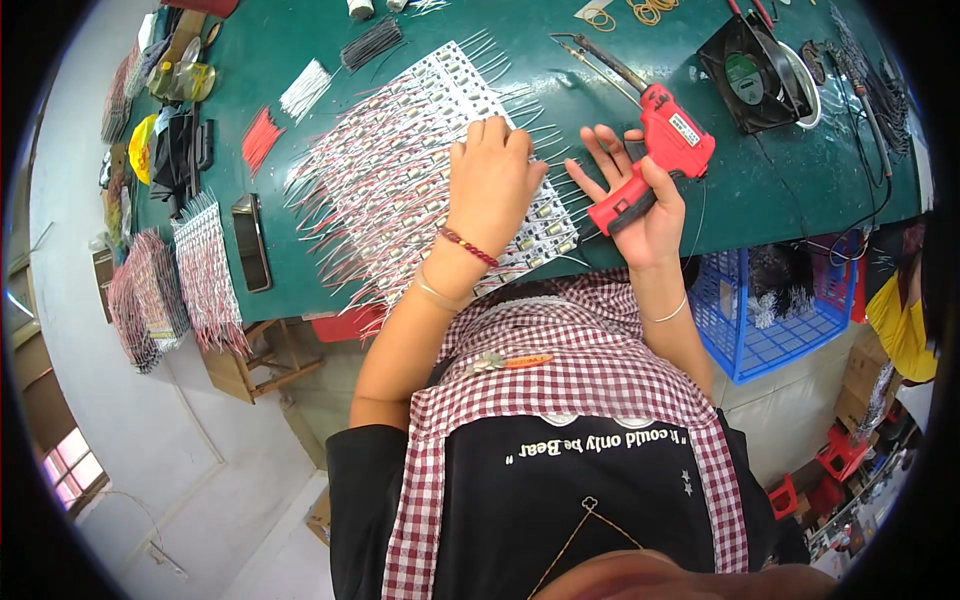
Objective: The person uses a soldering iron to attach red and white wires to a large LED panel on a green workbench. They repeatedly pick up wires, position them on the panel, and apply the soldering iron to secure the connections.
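Observation:
A wide panel of small white circuit boards [400,150] lies on the green table, with rows of red, white and dark wires sticking out from its edges. My left hand [490,185] rests over the panel's right part. Its fingers are curled down and pressed together at the boards; whatever is between the fingertips is hidden. In my right hand [645,230] is a red soldering gun [675,138], its handle lying across the palm under the thumb while the other fingers stretch out loosely. The gun's metal tip points up and left, beyond the panel's right edge.
Bundles of red wires [262,138], white wires [306,90] and black wires [370,44] lie behind the panel. A phone [252,242] and wired boards [210,270] sit left. A black fan [750,78] stands back right; a blue crate [742,335] is below the table edge.

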A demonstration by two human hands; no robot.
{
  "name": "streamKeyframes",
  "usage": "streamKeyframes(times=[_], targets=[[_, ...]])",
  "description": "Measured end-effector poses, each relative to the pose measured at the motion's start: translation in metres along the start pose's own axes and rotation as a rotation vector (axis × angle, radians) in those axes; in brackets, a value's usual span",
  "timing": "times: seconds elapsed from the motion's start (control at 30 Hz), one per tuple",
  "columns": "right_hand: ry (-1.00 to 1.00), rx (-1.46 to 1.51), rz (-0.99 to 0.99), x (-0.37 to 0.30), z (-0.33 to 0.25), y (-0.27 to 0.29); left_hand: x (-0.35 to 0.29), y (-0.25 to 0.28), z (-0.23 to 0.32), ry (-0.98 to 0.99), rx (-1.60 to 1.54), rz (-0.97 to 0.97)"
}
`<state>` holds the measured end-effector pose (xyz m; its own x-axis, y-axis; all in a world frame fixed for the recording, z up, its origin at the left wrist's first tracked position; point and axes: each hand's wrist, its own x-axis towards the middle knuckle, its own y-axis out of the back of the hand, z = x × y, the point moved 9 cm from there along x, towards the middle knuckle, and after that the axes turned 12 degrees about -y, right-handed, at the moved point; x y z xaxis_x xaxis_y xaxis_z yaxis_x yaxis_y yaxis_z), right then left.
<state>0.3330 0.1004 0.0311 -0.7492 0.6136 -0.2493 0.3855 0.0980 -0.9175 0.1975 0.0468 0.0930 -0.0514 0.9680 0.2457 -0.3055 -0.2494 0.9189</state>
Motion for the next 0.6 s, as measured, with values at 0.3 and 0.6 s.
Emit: streamKeyframes(times=[0.3, 0.6], targets=[[-0.062, 0.028, 0.031, -0.002, 0.013, 0.001, -0.003, -0.011, -0.005, 0.091, -0.016, 0.024], [-0.036, 0.002, 0.009, 0.001, 0.015, -0.011, 0.001, -0.005, 0.0, -0.046, 0.05, 0.02]])
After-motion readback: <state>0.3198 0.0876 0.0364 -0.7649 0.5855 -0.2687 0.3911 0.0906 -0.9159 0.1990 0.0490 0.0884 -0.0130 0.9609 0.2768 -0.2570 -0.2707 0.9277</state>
